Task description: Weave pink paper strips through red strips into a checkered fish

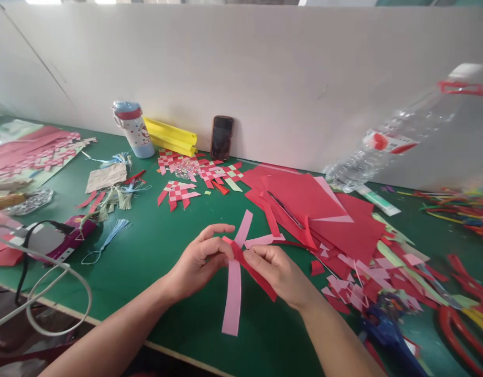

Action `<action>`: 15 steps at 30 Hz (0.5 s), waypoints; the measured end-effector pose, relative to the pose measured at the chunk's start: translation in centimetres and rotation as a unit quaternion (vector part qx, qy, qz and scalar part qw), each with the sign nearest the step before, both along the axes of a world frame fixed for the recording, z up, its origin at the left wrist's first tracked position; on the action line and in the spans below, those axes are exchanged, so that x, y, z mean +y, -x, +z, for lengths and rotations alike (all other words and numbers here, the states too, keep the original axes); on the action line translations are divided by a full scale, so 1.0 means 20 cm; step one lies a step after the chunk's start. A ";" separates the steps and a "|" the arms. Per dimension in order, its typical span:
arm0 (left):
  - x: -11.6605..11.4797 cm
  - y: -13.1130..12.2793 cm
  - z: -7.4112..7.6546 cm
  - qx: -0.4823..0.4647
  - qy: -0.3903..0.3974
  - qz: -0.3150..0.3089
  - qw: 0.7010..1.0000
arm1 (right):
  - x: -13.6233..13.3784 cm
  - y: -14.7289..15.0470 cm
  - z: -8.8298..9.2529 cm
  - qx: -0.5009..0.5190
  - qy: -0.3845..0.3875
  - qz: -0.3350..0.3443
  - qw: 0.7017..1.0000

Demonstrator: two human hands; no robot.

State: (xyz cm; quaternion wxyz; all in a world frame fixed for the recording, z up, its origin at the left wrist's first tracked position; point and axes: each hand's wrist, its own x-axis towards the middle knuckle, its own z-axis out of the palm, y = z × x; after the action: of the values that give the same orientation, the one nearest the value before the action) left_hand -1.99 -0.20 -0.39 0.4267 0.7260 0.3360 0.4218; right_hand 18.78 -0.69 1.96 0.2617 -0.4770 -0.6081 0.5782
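My left hand (pixel 208 256) pinches a pink paper strip (pixel 231 306) between thumb and fingertips, and the strip hangs down toward me. Against it, my right hand (pixel 276 269) grips a red paper strip (pixel 264 280) that crosses the pink one at a slant. Another pink strip end (pixel 244 228) sticks up above the crossing. A further pink strip (pixel 261 240) reaches right from behind my right fingers. How the strips interlock at the crossing is partly hidden by my fingertips. Both hands are held over the green table (pixel 186 324).
Red paper sheets (pixel 328 196) with a pen (pixel 284 209) lie right of centre. Woven paper pieces (pixel 177 195), a phone (pixel 221 137) and a bottle (pixel 133 128) stand or lie behind. Blue-handled tool (pixel 391 335), red-handled scissors (pixel 461 335) and scraps (pixel 349 288) are right; a glue gun (pixel 9 201) and cable (pixel 48 332) left.
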 end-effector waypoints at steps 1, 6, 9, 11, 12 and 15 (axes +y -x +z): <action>0.00 0.00 -0.01 -0.017 0.026 0.001 1.000 | 0.00 0.01 0.00 -0.003 0.002 0.005 1.000; -0.02 0.01 -0.01 -0.168 0.214 -0.021 0.962 | -0.01 0.03 -0.02 -0.022 -0.026 0.004 0.999; -0.01 0.00 0.00 -0.232 0.288 -0.038 0.928 | -0.02 0.05 -0.03 -0.027 -0.029 -0.014 0.999; -0.01 0.00 0.01 -0.261 0.308 -0.033 0.914 | -0.03 0.05 -0.04 -0.024 -0.026 -0.027 0.999; -0.01 -0.01 0.01 -0.274 0.314 -0.028 0.909 | -0.03 0.06 -0.05 -0.017 -0.023 -0.031 0.999; 0.00 0.00 0.01 -0.313 0.332 -0.018 0.890 | -0.02 0.06 -0.05 0.019 -0.011 -0.028 0.999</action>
State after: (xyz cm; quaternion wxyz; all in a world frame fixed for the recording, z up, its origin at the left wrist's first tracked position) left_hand -1.94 -0.28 -0.13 0.7333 0.3784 0.2926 0.4831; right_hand 17.53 -1.11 0.94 0.2945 -0.4798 -0.5955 0.5731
